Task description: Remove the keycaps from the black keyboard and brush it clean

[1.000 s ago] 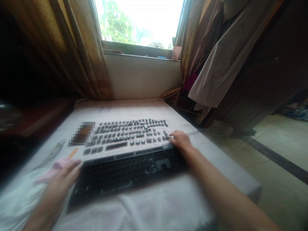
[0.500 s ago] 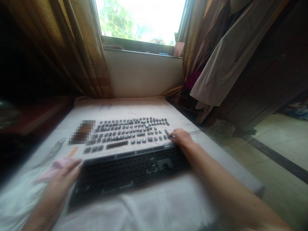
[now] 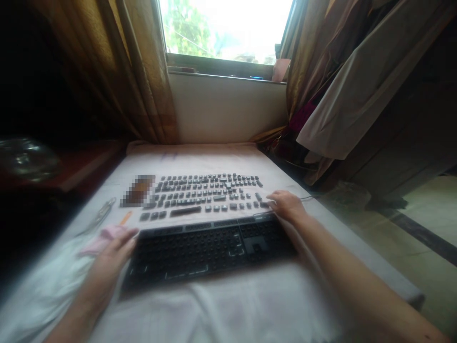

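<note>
A black keyboard [image 3: 189,252] with its keycaps off lies on the white cloth in front of me. My left hand [image 3: 116,250] rests at its upper left corner, fingers stretched out toward the edge. Beyond the keyboard, loose black keycaps [image 3: 185,211] are laid out in rows. At the right end of the nearest rows, my right hand [image 3: 287,205] has thumb and forefinger around a small dark keycap [image 3: 264,205], low over the cloth. Blur softens the fingertips.
Left of the rows are a pixelated item [image 3: 138,190], a metal tool [image 3: 103,212], an orange stick [image 3: 126,217] and a pink cloth [image 3: 98,241]. A cable [image 3: 305,197] runs off to the right. Curtains [image 3: 143,85] flank the window behind the table.
The view has swung a little left, so everything sits farther right in the picture. My right hand has drawn back slightly from the rows. My left hand stays at the keyboard's corner.
</note>
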The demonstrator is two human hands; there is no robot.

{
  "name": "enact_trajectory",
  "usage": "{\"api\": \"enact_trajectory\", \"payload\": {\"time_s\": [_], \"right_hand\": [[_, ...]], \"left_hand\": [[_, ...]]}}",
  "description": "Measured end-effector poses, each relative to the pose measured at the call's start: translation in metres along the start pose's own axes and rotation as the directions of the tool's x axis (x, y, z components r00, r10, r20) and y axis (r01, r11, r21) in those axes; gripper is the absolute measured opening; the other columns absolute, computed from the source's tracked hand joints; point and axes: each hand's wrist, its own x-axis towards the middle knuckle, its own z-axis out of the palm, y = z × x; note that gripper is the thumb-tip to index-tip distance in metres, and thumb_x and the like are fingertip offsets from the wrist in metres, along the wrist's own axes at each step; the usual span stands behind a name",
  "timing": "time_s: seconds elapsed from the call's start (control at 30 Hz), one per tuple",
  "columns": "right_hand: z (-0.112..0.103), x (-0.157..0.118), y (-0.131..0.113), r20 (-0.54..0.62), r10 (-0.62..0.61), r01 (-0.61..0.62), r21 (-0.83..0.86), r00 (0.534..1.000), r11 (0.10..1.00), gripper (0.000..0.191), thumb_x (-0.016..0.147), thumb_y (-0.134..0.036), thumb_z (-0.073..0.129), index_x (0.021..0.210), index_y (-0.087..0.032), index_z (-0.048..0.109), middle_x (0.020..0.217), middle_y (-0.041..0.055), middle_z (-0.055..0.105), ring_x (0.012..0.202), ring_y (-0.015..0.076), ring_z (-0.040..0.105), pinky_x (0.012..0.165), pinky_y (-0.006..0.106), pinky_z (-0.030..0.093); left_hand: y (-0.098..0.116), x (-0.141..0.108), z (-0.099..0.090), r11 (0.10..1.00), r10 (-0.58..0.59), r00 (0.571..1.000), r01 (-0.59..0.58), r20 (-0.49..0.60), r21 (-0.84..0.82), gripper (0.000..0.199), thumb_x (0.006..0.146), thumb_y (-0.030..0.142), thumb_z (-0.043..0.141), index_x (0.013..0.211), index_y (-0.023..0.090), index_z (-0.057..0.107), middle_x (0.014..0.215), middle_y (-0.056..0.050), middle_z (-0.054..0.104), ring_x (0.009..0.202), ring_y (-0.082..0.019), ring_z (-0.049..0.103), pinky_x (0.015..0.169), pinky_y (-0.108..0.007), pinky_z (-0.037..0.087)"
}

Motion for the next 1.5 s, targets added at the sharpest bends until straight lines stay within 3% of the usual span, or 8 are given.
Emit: {"api": "enact_trajectory", "payload": {"time_s": [0.1,0.37,0.53,0.77,1.0,1.17,1.33,1.5], "right_hand": [[-0.001,-0.009,-0.004,-0.094,0.014,-0.01,0.048,0.995,0.999,0.021,0.093,-0.025,0.063,0.102,-0.027,0.081,0.106,0.0064,0.079,0.101,0.0243,0.07,0.077,0.029,0.052],[0.011,-0.054,-0.053,-0.316,-0.09,0.165,0.22,0.944,0.961,0.026,0.095,-0.03,0.056,0.1,-0.026,0.081,0.098,0.0063,0.081,0.087,0.0221,0.073,0.076,0.03,0.056],[0.018,-0.083,-0.084,-0.455,-0.139,0.29,0.282,0.879,0.915,0.031,0.097,-0.031,0.051,0.102,-0.024,0.08,0.096,0.0083,0.081,0.091,0.0242,0.075,0.085,0.035,0.059],[0.031,-0.123,-0.099,-0.66,-0.065,0.386,0.354,0.749,0.852,0.032,0.1,-0.033,0.05,0.097,-0.024,0.081,0.084,0.0086,0.08,0.074,0.0222,0.075,0.073,0.034,0.06],[0.04,-0.148,-0.099,-0.635,-0.024,0.401,0.457,0.772,0.794,0.033,0.099,-0.038,0.052,0.093,-0.022,0.081,0.079,0.0088,0.081,0.069,0.0221,0.076,0.07,0.033,0.062],[0.042,-0.151,-0.098,-0.596,0.056,0.339,0.529,0.801,0.778,0.032,0.097,-0.037,0.052,0.095,-0.021,0.08,0.089,0.0105,0.083,0.077,0.0248,0.079,0.076,0.036,0.064],[0.046,-0.15,-0.094,-0.517,0.144,0.259,0.628,0.844,0.734,0.03,0.094,-0.038,0.056,0.098,-0.021,0.081,0.094,0.0099,0.083,0.084,0.0266,0.08,0.078,0.036,0.065],[0.048,-0.149,-0.092,-0.446,0.203,0.197,0.699,0.872,0.687,0.034,0.09,-0.042,0.056,0.095,-0.021,0.082,0.087,0.0093,0.083,0.077,0.0276,0.08,0.071,0.034,0.065]], "left_hand": [[-0.002,-0.003,0.001,0.992,-0.064,0.993,0.073,0.095,-0.101,0.055,0.067,0.055,0.081,0.112,0.024,0.078,0.117,-0.008,0.077,0.115,-0.031,0.069,0.102,-0.044,0.056],[-0.002,-0.008,0.005,0.989,-0.045,0.993,0.06,0.113,-0.138,0.064,0.066,0.059,0.081,0.117,0.02,0.076,0.113,-0.011,0.078,0.114,-0.034,0.069,0.103,-0.048,0.052],[-0.001,-0.011,0.006,0.988,-0.009,0.992,0.029,0.128,-0.153,0.066,0.067,0.059,0.079,0.117,0.018,0.075,0.111,-0.013,0.078,0.114,-0.033,0.069,0.105,-0.047,0.05],[-0.004,-0.013,0.01,0.989,0.034,0.99,-0.014,0.137,-0.148,0.064,0.069,0.058,0.077,0.118,0.017,0.074,0.108,-0.013,0.079,0.107,-0.032,0.071,0.098,-0.046,0.054],[-0.001,-0.021,0.013,0.99,0.119,0.987,-0.11,0.107,-0.083,0.058,0.069,0.055,0.075,0.112,0.016,0.076,0.103,-0.012,0.079,0.101,-0.031,0.072,0.094,-0.044,0.056],[0.006,-0.029,0.008,0.974,0.224,0.973,-0.225,0.049,0.025,0.046,0.075,0.051,0.067,0.105,0.018,0.077,0.094,-0.01,0.08,0.091,-0.03,0.074,0.086,-0.041,0.059],[0.016,-0.029,-0.017,0.907,0.385,0.917,-0.355,-0.106,0.225,0.026,0.08,0.039,0.061,0.094,0.024,0.076,0.11,-0.01,0.079,0.114,-0.031,0.068,0.105,-0.039,0.049],[0.018,-0.021,-0.055,0.833,0.454,0.862,-0.321,-0.224,0.45,0.029,0.084,0.035,0.054,0.101,0.02,0.073,0.115,-0.015,0.075,0.115,-0.034,0.065,0.11,-0.046,0.042]]}}
